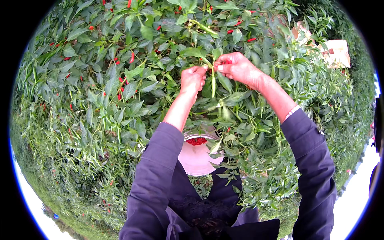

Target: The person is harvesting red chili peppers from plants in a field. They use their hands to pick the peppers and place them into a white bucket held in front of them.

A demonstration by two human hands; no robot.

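My left hand (193,78) pinches a chilli plant stem (210,65) between thumb and forefinger. Close on its right, my right hand (237,69) has its fingers curled around red chilli peppers (227,61), partly hidden by the fingers; its thumb and fingertip meet at the same stem. A pale green chilli pepper (213,85) hangs down between both hands. Below them, against my legs, is a pale bucket (196,160) with red chilli peppers (196,141) inside, its right side partly covered by leaves.
Dense chilli plants (138,75) with red and green pods surround me on all sides. A pale sack (336,54) lies among the foliage at upper right, with another pale piece (301,33) beside it. Leafy branches (231,141) overhang the bucket's right side.
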